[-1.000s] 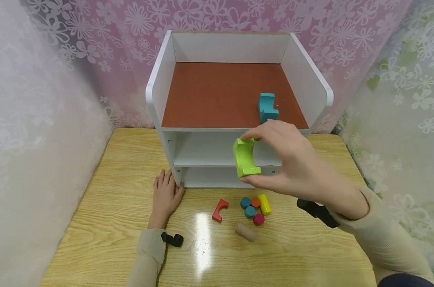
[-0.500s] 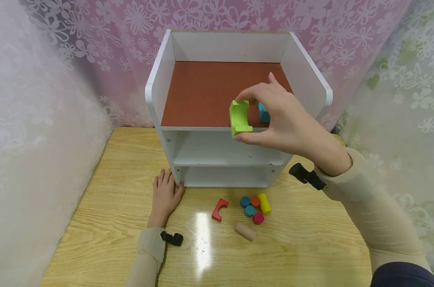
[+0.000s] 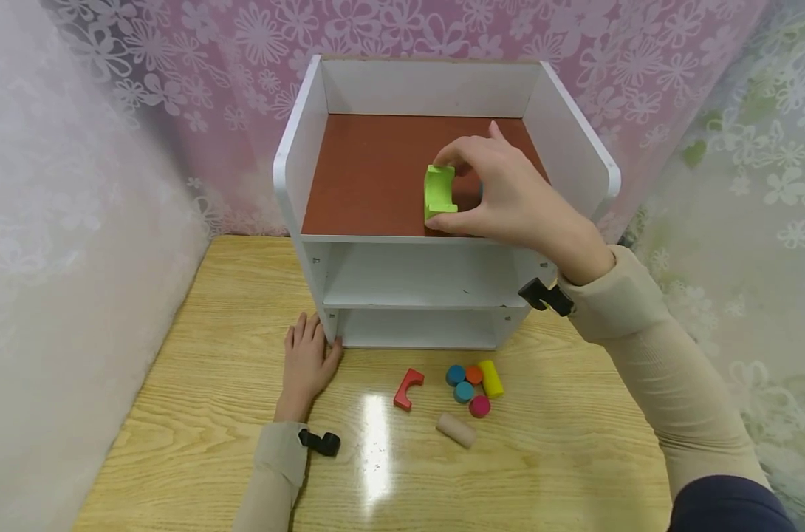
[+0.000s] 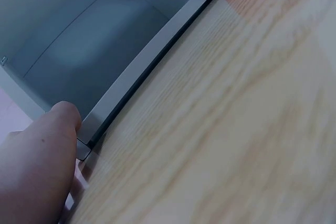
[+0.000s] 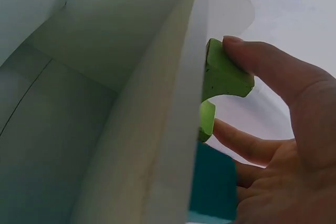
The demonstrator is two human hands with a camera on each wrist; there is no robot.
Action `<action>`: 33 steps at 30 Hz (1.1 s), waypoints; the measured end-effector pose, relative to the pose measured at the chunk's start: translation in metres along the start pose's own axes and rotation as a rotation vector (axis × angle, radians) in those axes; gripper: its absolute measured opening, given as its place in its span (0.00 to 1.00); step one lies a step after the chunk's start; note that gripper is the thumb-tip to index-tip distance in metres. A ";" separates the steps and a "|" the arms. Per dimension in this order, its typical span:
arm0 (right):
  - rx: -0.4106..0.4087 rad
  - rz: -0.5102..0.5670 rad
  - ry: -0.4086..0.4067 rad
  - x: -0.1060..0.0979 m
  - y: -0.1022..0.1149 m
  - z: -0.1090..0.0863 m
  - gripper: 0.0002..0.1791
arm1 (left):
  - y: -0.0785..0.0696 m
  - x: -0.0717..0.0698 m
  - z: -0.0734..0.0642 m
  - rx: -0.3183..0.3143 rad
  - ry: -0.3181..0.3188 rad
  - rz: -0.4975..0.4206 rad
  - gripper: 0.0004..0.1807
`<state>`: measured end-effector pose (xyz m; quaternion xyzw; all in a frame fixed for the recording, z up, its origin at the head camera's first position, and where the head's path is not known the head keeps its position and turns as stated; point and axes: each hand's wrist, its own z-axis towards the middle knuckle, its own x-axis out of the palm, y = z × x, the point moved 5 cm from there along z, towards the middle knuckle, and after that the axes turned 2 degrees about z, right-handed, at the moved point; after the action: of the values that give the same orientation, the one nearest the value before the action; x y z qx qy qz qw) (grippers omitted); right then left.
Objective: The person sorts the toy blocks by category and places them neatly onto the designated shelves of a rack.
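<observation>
A light green arch block (image 3: 439, 193) is pinched between the thumb and a finger of my right hand (image 3: 509, 185), at the brown top shelf of the white shelf unit (image 3: 409, 239). In the right wrist view the green arch block (image 5: 227, 74) shows beyond the shelf edge, and a teal block (image 5: 212, 184) sits close to the palm. The head view has that teal block almost wholly hidden behind the hand. My left hand (image 3: 304, 363) lies on the table with straight fingers, its thumb at the unit's lower left front corner.
On the wooden table (image 3: 542, 443) before the unit lie a red arch block (image 3: 408, 389), a yellow cylinder (image 3: 491, 379), a bare wood cylinder (image 3: 456, 430) and several short round blocks, among them a crimson one (image 3: 479, 406). Raised side walls (image 3: 578, 137) flank the top shelf.
My right hand has carried the green arch block up and away from me, from before the middle shelf to the top shelf, coming in front of the teal block. The left hand stays put.
</observation>
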<state>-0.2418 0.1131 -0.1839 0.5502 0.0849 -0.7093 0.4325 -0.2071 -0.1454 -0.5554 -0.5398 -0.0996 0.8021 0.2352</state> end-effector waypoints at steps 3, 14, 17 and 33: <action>0.021 0.003 0.020 0.003 -0.007 0.003 0.29 | 0.001 0.000 0.000 0.001 -0.001 -0.002 0.24; 0.047 0.016 0.074 0.009 -0.014 0.006 0.30 | 0.003 0.003 0.000 -0.011 0.010 -0.006 0.27; 0.039 0.006 0.082 0.009 -0.013 0.005 0.31 | 0.003 0.003 0.000 -0.011 0.004 -0.008 0.27; -0.061 -0.026 -0.033 -0.013 0.010 -0.004 0.28 | 0.000 0.000 0.000 0.008 -0.003 0.001 0.24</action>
<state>-0.2314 0.1162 -0.1708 0.5240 0.1066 -0.7207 0.4412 -0.2070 -0.1456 -0.5552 -0.5377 -0.0964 0.8035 0.2366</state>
